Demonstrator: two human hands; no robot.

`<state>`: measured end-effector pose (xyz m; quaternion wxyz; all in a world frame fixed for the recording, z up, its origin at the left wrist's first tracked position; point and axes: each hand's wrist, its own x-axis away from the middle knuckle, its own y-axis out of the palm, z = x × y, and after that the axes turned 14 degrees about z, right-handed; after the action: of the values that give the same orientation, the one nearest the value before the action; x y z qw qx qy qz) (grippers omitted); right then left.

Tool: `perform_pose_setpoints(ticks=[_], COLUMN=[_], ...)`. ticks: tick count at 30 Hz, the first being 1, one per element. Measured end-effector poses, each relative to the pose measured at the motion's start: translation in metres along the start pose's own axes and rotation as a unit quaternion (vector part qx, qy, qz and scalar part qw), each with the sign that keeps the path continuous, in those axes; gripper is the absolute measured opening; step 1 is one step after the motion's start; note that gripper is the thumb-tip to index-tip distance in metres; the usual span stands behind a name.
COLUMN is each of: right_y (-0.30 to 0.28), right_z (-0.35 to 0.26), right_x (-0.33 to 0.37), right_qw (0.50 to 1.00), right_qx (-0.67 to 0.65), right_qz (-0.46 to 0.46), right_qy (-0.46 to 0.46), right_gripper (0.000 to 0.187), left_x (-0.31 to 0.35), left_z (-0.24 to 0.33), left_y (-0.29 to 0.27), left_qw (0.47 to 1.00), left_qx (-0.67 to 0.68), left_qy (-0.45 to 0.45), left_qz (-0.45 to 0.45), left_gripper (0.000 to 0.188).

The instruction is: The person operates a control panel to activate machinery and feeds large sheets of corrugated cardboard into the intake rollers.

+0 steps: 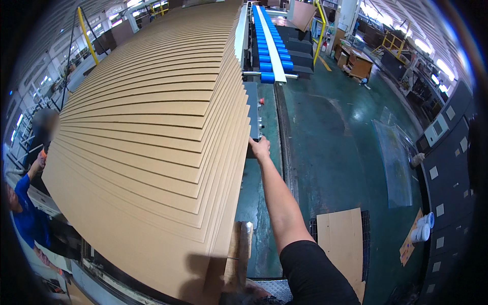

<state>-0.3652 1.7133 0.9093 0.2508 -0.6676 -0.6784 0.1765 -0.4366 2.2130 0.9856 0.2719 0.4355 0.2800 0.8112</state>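
My right arm stretches forward from the lower edge, and my right hand is at the near end of a dark control box. Its fingers are bent in against the side with small knobs, the thumb toward the cardboard; the exact part under the fingertips is too small to tell. A red button sits farther along that side. Just left of the hand rises a large slanting stack of brown cardboard sheets, their edges fanned like steps. My left hand does not show.
A conveyor with blue rollers runs away beyond the box. At the left, a co-worker in a blue shirt stands beside the stack. A flat cardboard piece lies on the green floor at the right, near white tubs and dark cabinets.
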Motion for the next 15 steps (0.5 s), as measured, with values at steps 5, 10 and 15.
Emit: perform_pose_setpoints(ticks=[5,10,15], right_y=[0.002,0.009,0.019], right_z=[0.013,0.016,0.021], right_x=[-0.01,-0.02,-0.04], right_qw=[1.0,1.0,1.0], right_qx=[0.002,-0.017,-0.012], right_qz=[-0.001,0.001,0.025], right_qy=[0.003,-0.012,-0.01], right_gripper=[0.089,0.086,0.084], left_x=[-0.026,-0.032,-0.027], left_z=[-0.026,-0.014,-0.008], left_y=[0.004,0.039,0.067], left_qw=[0.99,0.963,0.972], left_qx=[-0.081,0.052,-0.178], left_qy=[-0.082,-0.156,-0.079], left_qz=[-0.079,-0.215,-0.131], left_gripper=[0.06,0.061,0.058])
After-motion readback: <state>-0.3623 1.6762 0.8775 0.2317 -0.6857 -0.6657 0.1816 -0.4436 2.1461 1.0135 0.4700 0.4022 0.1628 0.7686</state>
